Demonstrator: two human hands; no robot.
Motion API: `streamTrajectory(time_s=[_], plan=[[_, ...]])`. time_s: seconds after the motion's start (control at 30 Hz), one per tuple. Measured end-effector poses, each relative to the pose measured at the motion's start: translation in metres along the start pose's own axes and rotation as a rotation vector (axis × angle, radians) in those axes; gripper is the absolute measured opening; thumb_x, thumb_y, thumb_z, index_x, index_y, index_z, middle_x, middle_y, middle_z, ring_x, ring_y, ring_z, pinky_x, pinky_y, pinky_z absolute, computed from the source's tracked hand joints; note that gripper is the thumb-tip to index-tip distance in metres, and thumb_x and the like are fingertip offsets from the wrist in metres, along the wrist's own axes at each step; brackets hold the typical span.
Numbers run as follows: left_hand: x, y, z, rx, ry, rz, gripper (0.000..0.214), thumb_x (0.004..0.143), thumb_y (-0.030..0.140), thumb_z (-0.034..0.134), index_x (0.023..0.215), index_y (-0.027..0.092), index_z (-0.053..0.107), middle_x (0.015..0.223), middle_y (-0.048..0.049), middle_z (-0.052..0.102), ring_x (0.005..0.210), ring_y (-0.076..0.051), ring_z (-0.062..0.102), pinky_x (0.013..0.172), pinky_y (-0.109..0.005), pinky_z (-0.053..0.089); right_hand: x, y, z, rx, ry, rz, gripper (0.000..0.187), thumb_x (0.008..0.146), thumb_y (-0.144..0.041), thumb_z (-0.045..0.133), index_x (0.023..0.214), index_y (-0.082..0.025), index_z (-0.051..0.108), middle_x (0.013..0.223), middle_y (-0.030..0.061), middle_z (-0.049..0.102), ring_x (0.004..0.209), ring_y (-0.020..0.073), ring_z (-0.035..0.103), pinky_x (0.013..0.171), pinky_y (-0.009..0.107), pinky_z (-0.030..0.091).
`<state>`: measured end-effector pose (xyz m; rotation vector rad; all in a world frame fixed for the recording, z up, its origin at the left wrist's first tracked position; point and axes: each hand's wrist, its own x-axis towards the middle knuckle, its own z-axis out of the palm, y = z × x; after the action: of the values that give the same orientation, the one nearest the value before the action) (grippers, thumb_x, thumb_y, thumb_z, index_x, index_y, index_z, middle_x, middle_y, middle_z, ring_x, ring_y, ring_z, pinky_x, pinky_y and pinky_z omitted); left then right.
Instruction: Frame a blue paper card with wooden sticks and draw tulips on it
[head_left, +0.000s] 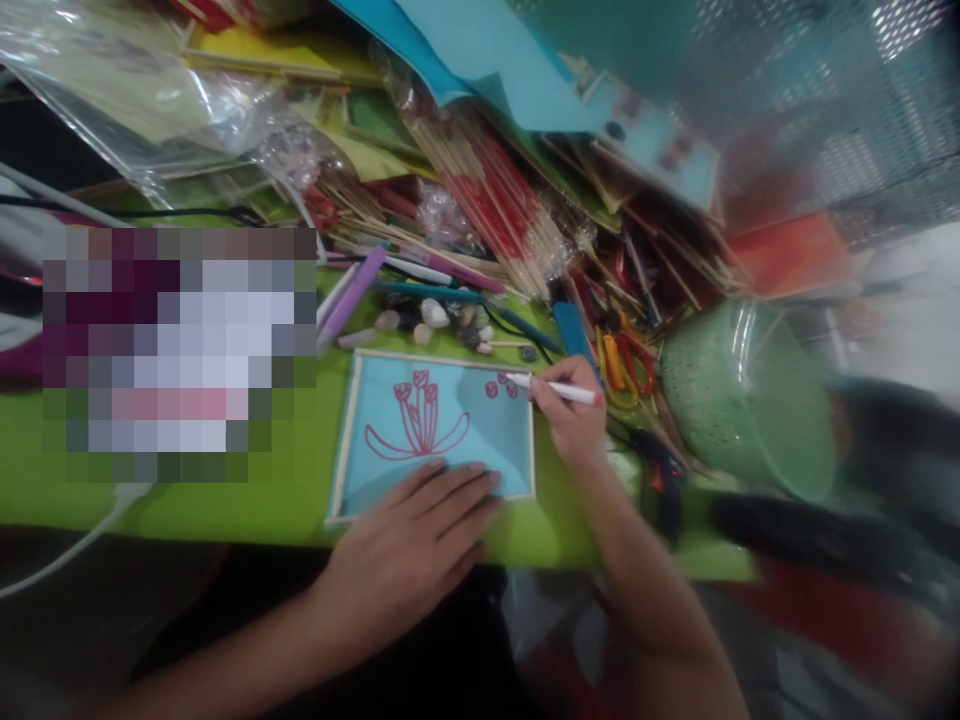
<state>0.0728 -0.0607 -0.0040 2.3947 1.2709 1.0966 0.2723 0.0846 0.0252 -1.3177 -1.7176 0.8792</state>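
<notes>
A blue sheet in a thin stick frame (484, 440) lies on the green table. On it a red line drawing (424, 425) shows a bunch of flowers with two curved leaves, and a few small red flower heads (492, 389) stand at the upper right. My right hand (574, 415) is closed around a white marker (566, 389) with a red end, its tip at those small flowers. My left hand (431, 525) lies flat, fingers stretched out, across the lower edge of the framed sheet.
Stones (431, 313), purple pens (356, 295), and bundled sticks (487, 190) crowd the area behind the frame. Orange scissors (622, 360), a glue gun (660, 465) and a green translucent basket (750, 400) stand to the right. A white cable (67, 570) runs at the left.
</notes>
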Motion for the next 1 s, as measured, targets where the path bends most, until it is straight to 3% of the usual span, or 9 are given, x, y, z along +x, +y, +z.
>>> streamTrajectory(time_s=[1.0], plan=[[0.0009,-0.001,-0.0013,0.01,0.002,0.01,0.029,0.107,0.022,0.053,0.129,0.021,0.072,0.139,0.0,0.075,0.128,-0.018,0.069,0.124,-0.036,0.041,-0.0014,0.0004,0.0012,-0.011,0.031,0.021,0.015,0.087,-0.03,0.072,0.082,-0.024,0.06,0.07,-0.0043,0.063,0.064,0.0148,0.061,0.06,0.028,0.049]])
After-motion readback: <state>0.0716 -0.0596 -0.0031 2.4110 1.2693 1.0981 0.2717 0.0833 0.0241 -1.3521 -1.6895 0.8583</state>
